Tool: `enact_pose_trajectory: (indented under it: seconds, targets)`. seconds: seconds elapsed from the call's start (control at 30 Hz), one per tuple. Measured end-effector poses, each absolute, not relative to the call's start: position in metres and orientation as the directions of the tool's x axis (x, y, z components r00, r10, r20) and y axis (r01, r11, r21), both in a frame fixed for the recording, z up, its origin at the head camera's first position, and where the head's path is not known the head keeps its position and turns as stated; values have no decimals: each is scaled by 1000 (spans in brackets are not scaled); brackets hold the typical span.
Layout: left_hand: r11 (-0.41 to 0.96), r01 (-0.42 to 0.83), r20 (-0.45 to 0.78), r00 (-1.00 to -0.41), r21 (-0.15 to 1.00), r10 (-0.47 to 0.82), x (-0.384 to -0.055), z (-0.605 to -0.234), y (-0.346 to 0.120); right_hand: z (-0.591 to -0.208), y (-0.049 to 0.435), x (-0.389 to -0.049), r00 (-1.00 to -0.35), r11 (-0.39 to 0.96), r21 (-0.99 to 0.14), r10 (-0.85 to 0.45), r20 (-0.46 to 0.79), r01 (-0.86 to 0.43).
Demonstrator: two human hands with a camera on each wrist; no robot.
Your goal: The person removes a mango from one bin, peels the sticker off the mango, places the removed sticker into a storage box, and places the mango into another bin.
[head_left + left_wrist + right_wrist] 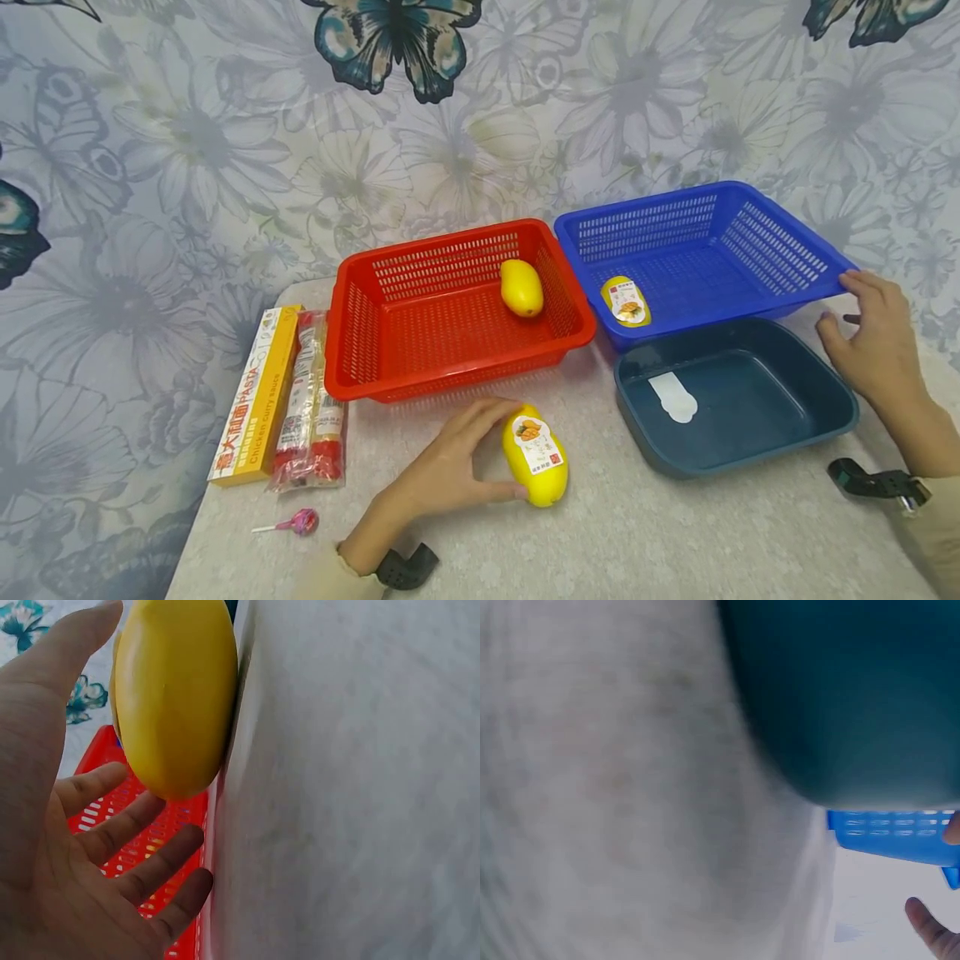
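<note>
A yellow mango (535, 458) with a white label lies on the table in front of the red basket (450, 374). My left hand (457, 467) is at its left side, thumb tip by the lower end and fingertips by the upper end. In the left wrist view the fingers are spread and not wrapped round the mango (176, 697). My right hand (881, 342) has its fingertips at the right corner of the blue basket (795, 300), with the thumb apart from the rim. A second mango (522, 288) sits in the red basket and a labelled one (626, 302) in the blue.
A dark teal basin (750, 400) with a white sticker stands in front of the blue basket, left of my right hand. At the left lie a yellow pasta box (258, 396), a clear packet with red ends (311, 408) and a lollipop (303, 522). A patterned wall covering (450, 158) rises behind.
</note>
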State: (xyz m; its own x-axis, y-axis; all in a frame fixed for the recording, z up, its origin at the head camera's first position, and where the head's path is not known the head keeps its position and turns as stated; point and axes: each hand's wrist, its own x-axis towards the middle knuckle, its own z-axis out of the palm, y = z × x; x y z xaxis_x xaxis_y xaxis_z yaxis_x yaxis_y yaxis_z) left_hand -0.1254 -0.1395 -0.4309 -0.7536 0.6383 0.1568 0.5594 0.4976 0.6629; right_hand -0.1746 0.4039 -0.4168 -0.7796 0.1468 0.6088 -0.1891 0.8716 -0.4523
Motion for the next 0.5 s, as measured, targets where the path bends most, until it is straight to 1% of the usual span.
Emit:
enact_pose_trajectory:
  seconds: [0.17, 0.23, 0.3, 0.37, 0.5]
  targets:
    - [503, 582, 187, -751, 639, 633, -122, -434, -133, -399, 405, -170, -882, 903, -419, 120, 455, -93]
    - [498, 584, 193, -751, 641, 631, -121, -436, -130, -389, 401, -166, -904, 916, -388, 80, 421, -99]
    - [496, 580, 191, -752, 646, 631, -119, -438, -129, -380, 390, -161, -906, 926, -352, 28, 423, -136]
    - [498, 574, 185, -755, 650, 629, -119, -439, -129, -371, 373, -153, -885, 929, -304, -50, 463, -211]
    - [506, 560, 175, -765, 656, 620, -120, -439, -131, -352, 326, -145, -777, 884, -180, -263, 572, -431]
